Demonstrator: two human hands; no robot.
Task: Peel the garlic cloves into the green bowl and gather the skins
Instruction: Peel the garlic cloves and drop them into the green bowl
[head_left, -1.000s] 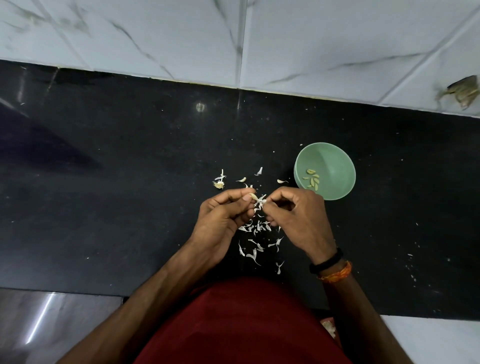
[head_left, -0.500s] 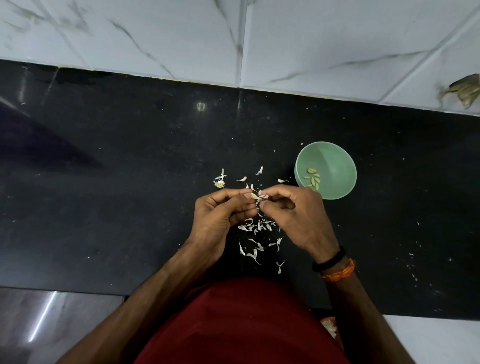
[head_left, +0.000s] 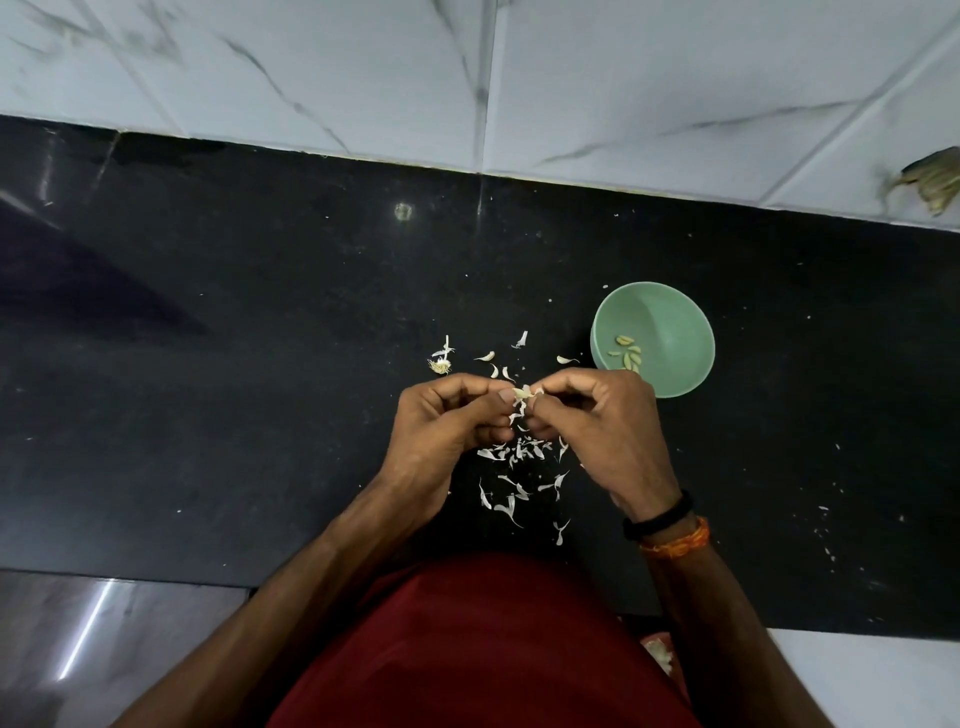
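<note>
From the head camera, looking down at a black countertop (head_left: 260, 364) against a white marble-tiled wall (head_left: 623, 78). A small green bowl (head_left: 670, 317) sits on the counter, holding a few peeled garlic cloves (head_left: 627, 354) near its nearer side. Just in front of the bowl, the left hand (head_left: 441, 431) and right hand (head_left: 608, 431) meet fingertip to fingertip, both pinched narrowly on one garlic clove (head_left: 523, 393), a strip of skin dangling from it. Loose papery skins (head_left: 519, 467) lie scattered on the counter beneath and beyond the hands. The right wrist wears a black band (head_left: 660, 519) and an orange thread (head_left: 675, 543).
</note>
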